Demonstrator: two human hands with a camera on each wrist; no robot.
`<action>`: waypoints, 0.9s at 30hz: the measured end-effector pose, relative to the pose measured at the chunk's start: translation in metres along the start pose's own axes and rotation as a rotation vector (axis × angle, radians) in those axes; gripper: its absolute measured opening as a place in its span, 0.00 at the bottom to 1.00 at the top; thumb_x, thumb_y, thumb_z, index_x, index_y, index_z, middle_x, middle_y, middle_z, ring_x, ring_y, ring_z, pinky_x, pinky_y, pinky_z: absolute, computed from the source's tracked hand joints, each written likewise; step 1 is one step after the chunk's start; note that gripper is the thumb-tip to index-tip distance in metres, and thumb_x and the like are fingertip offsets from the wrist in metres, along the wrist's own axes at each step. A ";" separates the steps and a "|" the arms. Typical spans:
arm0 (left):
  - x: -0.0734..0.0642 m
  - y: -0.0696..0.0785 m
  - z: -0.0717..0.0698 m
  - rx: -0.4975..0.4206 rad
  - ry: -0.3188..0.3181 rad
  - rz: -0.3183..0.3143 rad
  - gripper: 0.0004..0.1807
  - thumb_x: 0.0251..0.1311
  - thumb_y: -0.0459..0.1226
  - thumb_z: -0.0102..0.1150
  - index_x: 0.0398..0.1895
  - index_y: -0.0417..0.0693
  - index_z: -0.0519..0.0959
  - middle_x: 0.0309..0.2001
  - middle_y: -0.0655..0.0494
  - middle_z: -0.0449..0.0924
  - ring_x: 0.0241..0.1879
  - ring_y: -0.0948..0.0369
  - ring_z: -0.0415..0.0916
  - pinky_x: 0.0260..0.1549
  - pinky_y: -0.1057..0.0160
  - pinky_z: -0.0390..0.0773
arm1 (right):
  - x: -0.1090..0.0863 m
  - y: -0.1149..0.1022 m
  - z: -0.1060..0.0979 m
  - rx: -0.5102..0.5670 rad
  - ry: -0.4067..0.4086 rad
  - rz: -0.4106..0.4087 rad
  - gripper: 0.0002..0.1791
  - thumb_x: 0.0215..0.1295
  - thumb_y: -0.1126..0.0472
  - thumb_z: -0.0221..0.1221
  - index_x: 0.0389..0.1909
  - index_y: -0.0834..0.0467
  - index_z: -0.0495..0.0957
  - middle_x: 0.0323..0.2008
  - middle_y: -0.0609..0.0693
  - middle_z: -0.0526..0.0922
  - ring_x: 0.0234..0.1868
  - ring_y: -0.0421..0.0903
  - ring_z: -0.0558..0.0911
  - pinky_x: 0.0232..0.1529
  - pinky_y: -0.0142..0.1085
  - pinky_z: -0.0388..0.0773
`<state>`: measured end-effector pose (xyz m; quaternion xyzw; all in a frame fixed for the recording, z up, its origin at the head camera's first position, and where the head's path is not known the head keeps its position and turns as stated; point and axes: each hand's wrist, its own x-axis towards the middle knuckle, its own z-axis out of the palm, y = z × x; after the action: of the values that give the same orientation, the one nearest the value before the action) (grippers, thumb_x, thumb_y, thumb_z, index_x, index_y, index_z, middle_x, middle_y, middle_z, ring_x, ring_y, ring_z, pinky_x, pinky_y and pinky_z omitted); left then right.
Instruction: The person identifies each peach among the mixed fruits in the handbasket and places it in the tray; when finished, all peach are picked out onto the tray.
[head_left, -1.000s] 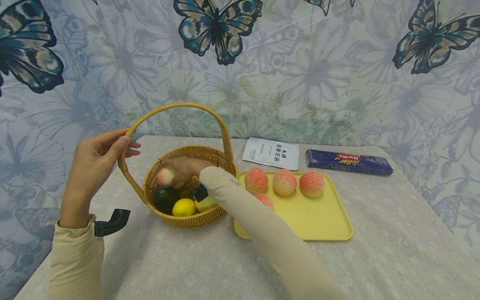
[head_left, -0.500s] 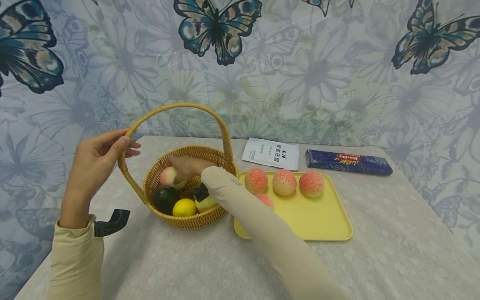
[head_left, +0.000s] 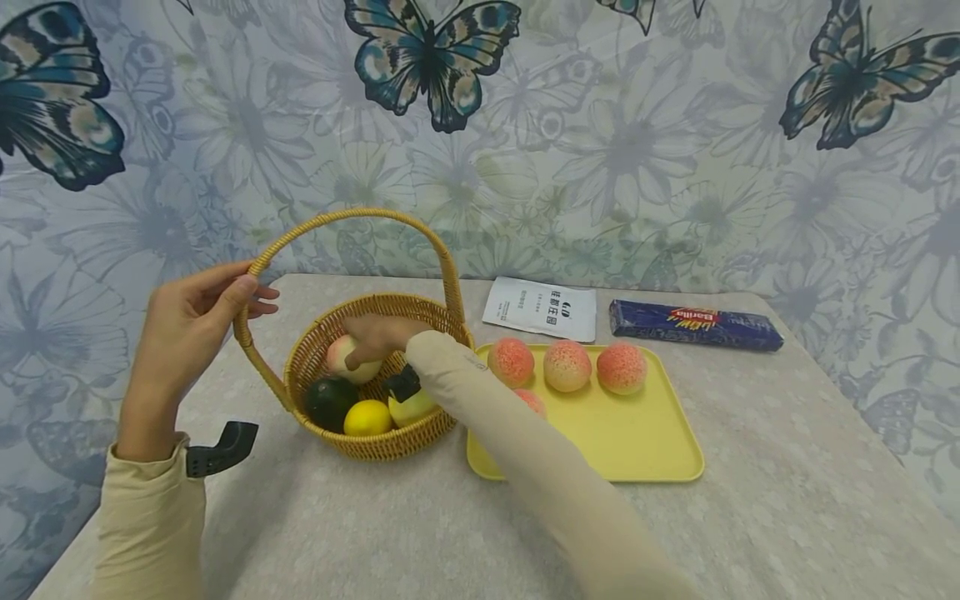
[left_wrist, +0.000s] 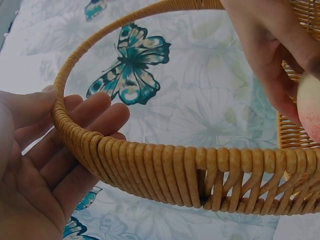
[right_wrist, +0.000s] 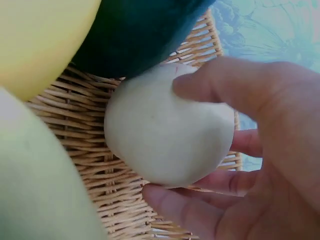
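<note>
My left hand holds the side of the wicker basket's handle, thumb on one side and fingers on the other. Inside the basket, my right hand grips a peach, pale on one side and pink on the other. In the right wrist view the thumb lies on top of that peach, with fingers curled under its far side. Near it in the basket lie a dark green avocado-like fruit, a lemon and a pale yellow-green fruit, partly hidden by the right wrist.
Right of the basket lies a yellow tray bearing several pink peaches, one partly behind the right forearm. Behind it are a white packet and a blue Barilla pasta pack. A patterned wall rises behind the table.
The peach under my right hand has shifted slightly to the right inside the basket, the hand moving with it. My left hand keeps its hold on the handle.
</note>
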<state>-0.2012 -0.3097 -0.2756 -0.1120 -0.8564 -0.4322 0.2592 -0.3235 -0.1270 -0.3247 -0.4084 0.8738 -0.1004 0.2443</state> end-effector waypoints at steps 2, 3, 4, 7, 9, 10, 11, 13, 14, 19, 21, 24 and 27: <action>0.000 -0.001 0.000 -0.001 0.001 0.003 0.19 0.68 0.36 0.52 0.60 0.37 0.74 0.34 0.72 0.82 0.32 0.74 0.82 0.32 0.79 0.77 | -0.002 0.001 -0.002 -0.005 0.015 -0.025 0.31 0.67 0.53 0.55 0.67 0.58 0.60 0.57 0.50 0.72 0.53 0.42 0.73 0.48 0.30 0.71; 0.000 -0.001 0.000 -0.002 0.001 0.005 0.19 0.68 0.36 0.52 0.60 0.37 0.74 0.34 0.72 0.82 0.32 0.74 0.82 0.32 0.79 0.77 | -0.002 0.002 -0.003 -0.002 0.025 -0.035 0.29 0.66 0.53 0.56 0.65 0.58 0.62 0.54 0.49 0.73 0.49 0.42 0.74 0.45 0.31 0.71; 0.000 -0.001 0.000 -0.002 0.001 0.007 0.19 0.68 0.36 0.52 0.60 0.37 0.74 0.34 0.72 0.82 0.32 0.74 0.82 0.32 0.79 0.77 | -0.002 0.002 -0.004 -0.002 0.031 -0.039 0.27 0.66 0.53 0.56 0.63 0.58 0.63 0.52 0.49 0.74 0.47 0.42 0.74 0.43 0.30 0.72; 0.000 -0.001 0.000 -0.004 0.002 0.010 0.19 0.69 0.36 0.52 0.60 0.36 0.74 0.35 0.72 0.82 0.32 0.73 0.82 0.32 0.79 0.77 | -0.004 0.002 -0.008 0.016 0.055 -0.053 0.27 0.66 0.53 0.57 0.63 0.58 0.64 0.51 0.48 0.73 0.46 0.41 0.74 0.42 0.30 0.72; 0.000 -0.001 0.000 -0.001 0.005 0.012 0.19 0.69 0.36 0.52 0.60 0.36 0.74 0.35 0.72 0.82 0.32 0.73 0.82 0.32 0.79 0.77 | -0.005 0.003 -0.010 0.048 0.067 -0.056 0.28 0.66 0.53 0.57 0.64 0.57 0.63 0.51 0.48 0.74 0.45 0.40 0.74 0.41 0.30 0.72; 0.000 -0.001 0.000 -0.001 0.006 0.012 0.19 0.69 0.36 0.52 0.59 0.36 0.74 0.35 0.72 0.82 0.32 0.74 0.82 0.32 0.79 0.77 | -0.006 0.003 -0.011 0.063 0.071 -0.063 0.28 0.66 0.53 0.57 0.63 0.57 0.63 0.50 0.48 0.74 0.45 0.41 0.74 0.41 0.30 0.72; 0.000 -0.001 0.000 -0.001 0.008 0.013 0.19 0.69 0.36 0.52 0.59 0.36 0.74 0.35 0.72 0.82 0.32 0.73 0.82 0.32 0.79 0.77 | -0.007 0.004 -0.012 0.082 0.077 -0.074 0.28 0.66 0.53 0.58 0.63 0.57 0.62 0.49 0.48 0.74 0.44 0.41 0.74 0.40 0.30 0.72; 0.001 0.000 0.000 0.001 0.010 0.014 0.19 0.69 0.37 0.52 0.59 0.36 0.74 0.34 0.72 0.82 0.32 0.73 0.82 0.32 0.79 0.77 | -0.009 0.007 -0.014 0.137 0.087 -0.095 0.29 0.65 0.53 0.58 0.63 0.57 0.61 0.48 0.48 0.74 0.42 0.42 0.74 0.39 0.29 0.72; 0.001 0.000 0.000 0.001 0.010 0.014 0.19 0.69 0.37 0.52 0.59 0.37 0.75 0.34 0.72 0.82 0.32 0.74 0.82 0.32 0.79 0.77 | -0.011 0.009 -0.015 0.167 0.090 -0.104 0.29 0.65 0.52 0.58 0.62 0.57 0.61 0.47 0.48 0.74 0.41 0.42 0.75 0.39 0.29 0.72; 0.001 -0.001 0.001 0.001 0.008 0.012 0.19 0.69 0.36 0.52 0.59 0.37 0.75 0.34 0.73 0.82 0.32 0.74 0.82 0.33 0.79 0.77 | -0.022 0.019 -0.017 0.353 0.101 -0.140 0.30 0.62 0.50 0.60 0.60 0.55 0.61 0.48 0.49 0.73 0.42 0.42 0.77 0.42 0.32 0.77; 0.001 -0.001 0.001 0.001 0.007 0.013 0.19 0.69 0.36 0.52 0.59 0.37 0.75 0.34 0.72 0.82 0.32 0.74 0.82 0.33 0.79 0.77 | -0.027 0.022 -0.018 0.420 0.097 -0.147 0.31 0.61 0.51 0.61 0.62 0.55 0.61 0.51 0.50 0.72 0.45 0.43 0.77 0.44 0.34 0.78; 0.001 -0.001 0.001 0.004 0.007 0.018 0.19 0.68 0.36 0.52 0.59 0.37 0.75 0.34 0.72 0.82 0.32 0.74 0.82 0.33 0.79 0.77 | -0.034 0.026 -0.019 0.473 0.086 -0.157 0.37 0.61 0.52 0.61 0.68 0.56 0.59 0.56 0.51 0.70 0.47 0.43 0.77 0.45 0.36 0.80; 0.000 -0.001 0.002 0.004 0.007 0.021 0.19 0.68 0.36 0.52 0.59 0.36 0.75 0.34 0.72 0.82 0.32 0.74 0.82 0.32 0.79 0.77 | -0.039 0.031 -0.019 0.499 0.072 -0.170 0.39 0.62 0.53 0.60 0.71 0.57 0.57 0.57 0.52 0.71 0.49 0.42 0.76 0.45 0.36 0.80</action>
<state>-0.2025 -0.3091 -0.2770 -0.1190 -0.8551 -0.4282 0.2670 -0.3323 -0.0778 -0.3062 -0.4037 0.7927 -0.3471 0.2970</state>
